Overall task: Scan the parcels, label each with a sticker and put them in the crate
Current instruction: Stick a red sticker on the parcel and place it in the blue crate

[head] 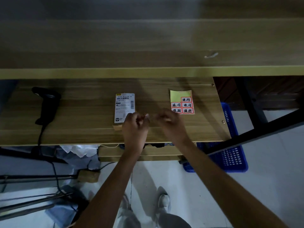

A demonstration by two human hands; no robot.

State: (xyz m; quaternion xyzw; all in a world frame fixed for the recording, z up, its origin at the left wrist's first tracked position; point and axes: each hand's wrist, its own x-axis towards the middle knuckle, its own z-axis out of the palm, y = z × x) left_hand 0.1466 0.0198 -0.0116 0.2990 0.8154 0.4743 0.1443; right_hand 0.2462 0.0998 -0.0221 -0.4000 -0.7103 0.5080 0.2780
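Note:
A small brown parcel (124,108) with a white shipping label lies in the middle of the wooden desk (82,116). Right of it lies a yellow-green sticker sheet (181,102) holding several red-bordered stickers. My left hand (135,123) hovers over the parcel's near right corner, its curled fingers pinching a small pale-red sticker (146,115). My right hand (169,122) is just to the right of it, blurred, fingers curled toward the sticker; whether it holds anything is unclear. A black barcode scanner (46,104) lies at the desk's left. A blue crate (230,155) stands on the floor, low right.
A raised wooden shelf (148,73) runs across the back of the desk. Black frame bars (250,102) cross beside the crate. The scanner's cable (40,137) drops over the front edge. Crumpled plastic (79,150), cables and my shoes are on the floor below.

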